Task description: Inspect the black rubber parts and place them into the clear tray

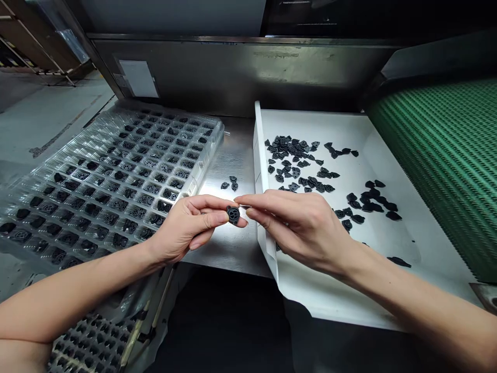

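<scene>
My left hand (pixel 196 228) pinches a small black plastic part (pixel 233 214) between thumb and fingers. The part has a round, spoked face turned toward me and a pointed end. Close on its right is my right hand (pixel 303 223), with thumb and forefinger nearly together at the tips; what lies between them, if anything, is too small to make out. Both hands are above the metal table (pixel 233 254). Just beyond them, several loose black parts (pixel 233 182) of the same kind lie on the metal.
On the left, a clear plastic tray (pixel 202 168) has black parts in its many pockets. A white bin (pixel 322 290) on the right holds scattered black parts (pixel 289 147). A green mesh conveyor belt (pixel 446 145) slopes beside it. Another filled tray (pixel 91 342) sits lower left.
</scene>
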`<move>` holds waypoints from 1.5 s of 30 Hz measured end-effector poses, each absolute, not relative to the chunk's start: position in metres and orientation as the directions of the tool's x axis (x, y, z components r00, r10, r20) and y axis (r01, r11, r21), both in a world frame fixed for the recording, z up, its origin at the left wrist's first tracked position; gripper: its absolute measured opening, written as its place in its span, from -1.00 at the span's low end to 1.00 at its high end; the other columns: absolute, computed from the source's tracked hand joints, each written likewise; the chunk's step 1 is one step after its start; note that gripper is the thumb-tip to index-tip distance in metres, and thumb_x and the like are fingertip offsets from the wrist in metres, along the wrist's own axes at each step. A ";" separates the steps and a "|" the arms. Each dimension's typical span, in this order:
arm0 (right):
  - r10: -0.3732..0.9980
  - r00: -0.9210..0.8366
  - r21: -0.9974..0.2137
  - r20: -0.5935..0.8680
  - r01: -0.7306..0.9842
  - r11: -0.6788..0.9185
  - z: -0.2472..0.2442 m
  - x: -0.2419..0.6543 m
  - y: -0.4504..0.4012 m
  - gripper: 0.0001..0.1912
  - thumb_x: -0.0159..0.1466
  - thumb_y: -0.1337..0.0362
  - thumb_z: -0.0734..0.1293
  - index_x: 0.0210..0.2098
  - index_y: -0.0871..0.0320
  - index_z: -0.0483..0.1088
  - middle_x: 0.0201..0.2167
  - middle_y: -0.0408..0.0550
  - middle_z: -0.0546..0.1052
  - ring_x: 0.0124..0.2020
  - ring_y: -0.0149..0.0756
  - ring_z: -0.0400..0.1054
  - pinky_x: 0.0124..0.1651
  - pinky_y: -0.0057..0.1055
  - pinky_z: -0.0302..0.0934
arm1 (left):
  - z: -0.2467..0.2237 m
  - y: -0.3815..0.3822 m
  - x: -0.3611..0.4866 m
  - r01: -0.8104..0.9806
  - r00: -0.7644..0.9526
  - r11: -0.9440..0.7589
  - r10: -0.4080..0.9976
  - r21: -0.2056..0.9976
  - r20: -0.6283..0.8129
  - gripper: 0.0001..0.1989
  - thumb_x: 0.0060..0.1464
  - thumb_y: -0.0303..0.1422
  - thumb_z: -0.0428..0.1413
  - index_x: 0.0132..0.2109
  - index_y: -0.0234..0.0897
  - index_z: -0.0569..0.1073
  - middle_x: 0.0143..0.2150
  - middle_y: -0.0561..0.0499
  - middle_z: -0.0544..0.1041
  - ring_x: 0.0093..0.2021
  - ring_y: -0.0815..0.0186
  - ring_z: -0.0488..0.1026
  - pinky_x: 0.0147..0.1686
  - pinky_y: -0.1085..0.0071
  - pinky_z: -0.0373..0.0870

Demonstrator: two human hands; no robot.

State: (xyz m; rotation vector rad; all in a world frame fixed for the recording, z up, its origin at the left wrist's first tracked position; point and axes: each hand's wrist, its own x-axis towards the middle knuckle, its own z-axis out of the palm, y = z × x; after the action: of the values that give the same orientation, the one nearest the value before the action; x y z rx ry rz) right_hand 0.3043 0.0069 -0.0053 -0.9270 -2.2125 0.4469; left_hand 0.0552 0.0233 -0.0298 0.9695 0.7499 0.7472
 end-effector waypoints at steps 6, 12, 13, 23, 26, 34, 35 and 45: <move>0.754 -0.487 -0.563 0.441 0.504 0.655 -0.003 0.301 0.004 -0.72 0.57 0.28 0.31 0.21 0.15 0.52 -0.05 -0.06 0.71 -0.24 -0.37 0.62 -0.22 -0.44 0.39 | -0.029 0.025 0.056 -0.248 0.487 0.364 0.848 0.898 -0.209 -0.80 0.21 -0.31 0.42 -0.03 -0.20 0.74 -0.36 0.01 0.64 -0.73 0.66 0.14 -0.72 0.63 -0.11; 0.705 -0.523 -0.468 0.479 0.527 0.709 -0.008 0.302 0.005 -0.68 0.55 0.28 0.35 0.24 0.22 0.50 0.02 0.01 0.69 -0.23 -0.36 0.62 -0.31 -0.43 0.31 | -0.030 0.026 0.055 -0.222 0.479 0.374 0.846 0.901 -0.233 -0.80 0.21 -0.29 0.42 -0.04 -0.22 0.74 -0.41 0.05 0.60 -0.73 0.66 0.13 -0.72 0.63 -0.12; 0.698 -0.527 -0.456 0.485 0.529 0.716 -0.009 0.303 0.006 -0.68 0.55 0.29 0.35 0.24 0.22 0.50 0.01 0.01 0.69 -0.25 -0.36 0.62 -0.32 -0.43 0.31 | -0.030 0.026 0.055 -0.218 0.478 0.375 0.846 0.901 -0.236 -0.80 0.21 -0.29 0.42 -0.04 -0.23 0.73 -0.41 0.05 0.60 -0.73 0.66 0.13 -0.72 0.63 -0.12; 0.716 -0.490 -0.439 0.497 0.570 0.695 -0.010 0.305 0.008 -0.73 0.56 0.31 0.32 0.19 0.17 0.53 -0.06 -0.04 0.71 -0.23 -0.36 0.61 -0.26 -0.45 0.36 | -0.029 0.025 0.054 -0.183 0.513 0.398 0.818 0.899 -0.258 -0.78 0.25 -0.29 0.38 0.00 -0.26 0.72 -0.09 -0.19 0.72 -0.71 0.69 0.15 -0.70 0.60 -0.12; 0.746 -0.458 -0.517 0.482 0.539 0.665 -0.008 0.304 0.008 -0.71 0.55 0.29 0.35 0.21 0.18 0.52 -0.15 -0.07 0.71 -0.37 -0.42 0.55 -0.28 -0.46 0.34 | -0.028 0.025 0.055 -0.187 0.511 0.412 0.816 0.892 -0.270 -0.77 0.21 -0.28 0.41 -0.02 -0.26 0.73 -0.16 -0.15 0.71 -0.72 0.68 0.14 -0.70 0.60 -0.14; 0.828 -0.451 -0.659 0.332 0.517 0.546 -0.007 0.300 0.005 -0.63 0.46 0.14 0.47 0.19 0.13 0.56 -0.43 -0.18 0.55 -0.50 -0.42 0.33 -0.40 -0.42 0.21 | -0.032 0.024 0.056 -0.124 0.535 0.391 0.800 0.912 -0.270 -0.70 0.13 -0.26 0.46 -0.03 -0.30 0.74 -0.42 -0.05 0.65 -0.71 0.59 0.18 -0.71 0.56 -0.10; 0.836 -0.448 -0.670 0.317 0.518 0.532 -0.007 0.301 0.005 -0.65 0.47 0.14 0.45 0.19 0.12 0.56 -0.45 -0.19 0.53 -0.51 -0.42 0.32 -0.41 -0.41 0.21 | -0.032 0.023 0.057 -0.124 0.553 0.395 0.789 0.910 -0.267 -0.71 0.13 -0.28 0.46 -0.03 -0.31 0.74 -0.41 -0.06 0.66 -0.71 0.58 0.18 -0.71 0.55 -0.08; 0.770 -0.438 -0.518 0.465 0.571 0.637 -0.015 0.317 0.015 -0.65 0.51 0.11 0.38 0.23 0.00 0.54 -0.54 -0.22 0.43 -0.65 -0.40 0.18 -0.55 -0.40 0.20 | -0.037 0.050 0.049 -0.279 0.552 0.414 0.807 0.867 -0.208 -0.71 0.18 -0.31 0.38 -0.01 -0.37 0.65 -0.15 -0.24 0.71 -0.69 0.62 0.09 -0.67 0.49 -0.12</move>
State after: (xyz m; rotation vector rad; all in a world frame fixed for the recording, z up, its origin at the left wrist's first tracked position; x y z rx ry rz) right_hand 0.3167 0.0149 -0.0145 -1.0403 -2.1681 0.3722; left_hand 0.0489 0.0498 -0.0372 0.8949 0.6907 0.7547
